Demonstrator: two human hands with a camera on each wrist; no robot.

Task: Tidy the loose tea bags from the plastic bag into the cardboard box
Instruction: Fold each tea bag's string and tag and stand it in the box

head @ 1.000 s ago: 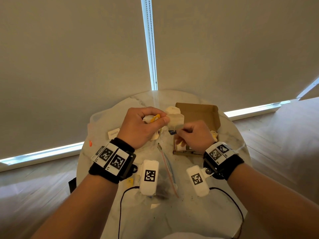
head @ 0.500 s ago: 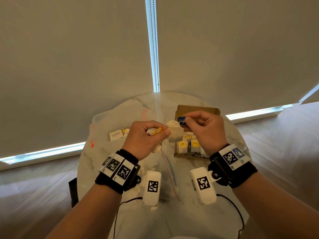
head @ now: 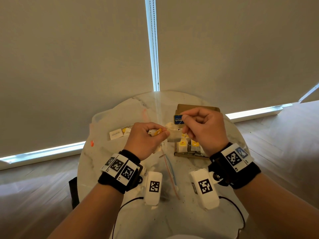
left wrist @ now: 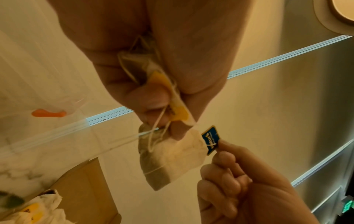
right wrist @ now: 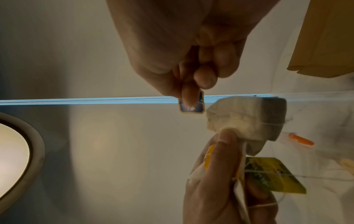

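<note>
Tea bags (head: 189, 145) partly fill the cardboard box (head: 198, 107); more remain in the plastic bag (head: 119, 116). Our left hand (head: 146, 138) clamps a tangled bunch (left wrist: 153, 78); our right hand (head: 203, 130) pinches a blue tag (head: 178, 119) above the worktop (head: 155, 221).

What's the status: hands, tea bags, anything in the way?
Left hand grips a tea bag bunch. Right hand pinches the blue tag. Strings tangled. Cardboard box open, part filled.

Left hand (left wrist: 153, 68) around tea bags (left wrist: 168, 157), right hand (left wrist: 245, 189) pinching blue tag (left wrist: 210, 140).
</note>
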